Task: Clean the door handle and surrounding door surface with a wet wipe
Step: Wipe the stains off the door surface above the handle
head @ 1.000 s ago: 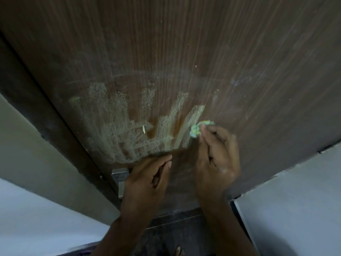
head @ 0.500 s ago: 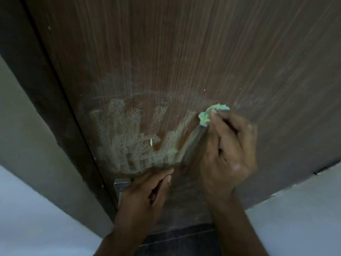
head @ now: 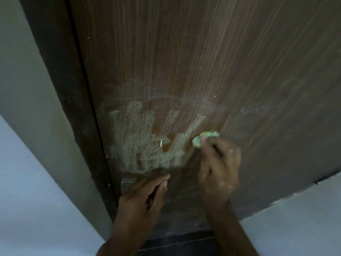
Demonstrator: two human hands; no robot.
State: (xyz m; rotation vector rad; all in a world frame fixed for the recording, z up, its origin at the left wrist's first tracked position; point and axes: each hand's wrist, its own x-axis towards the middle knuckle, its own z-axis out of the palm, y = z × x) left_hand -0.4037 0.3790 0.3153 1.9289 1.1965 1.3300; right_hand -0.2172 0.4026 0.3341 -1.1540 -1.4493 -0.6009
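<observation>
A brown wood-grain door (head: 212,71) fills the view, seen from below. A pale, streaky smear (head: 147,141) covers the door above the handle. My right hand (head: 219,169) pinches a crumpled green-white wet wipe (head: 204,137) and presses it on the door at the smear's right edge. My left hand (head: 142,198) grips the metal door handle (head: 127,183), which is mostly hidden under its fingers; only a silver corner shows.
The dark door frame (head: 73,108) runs down the left side, with a grey wall (head: 22,89) beyond it. A pale wall (head: 295,228) lies at the lower right. Dark floor tiles (head: 177,242) show between my forearms.
My right hand with the wipe rose up the door and has come back down to the smear's right edge. The view has shifted right. My left hand stays on the handle.
</observation>
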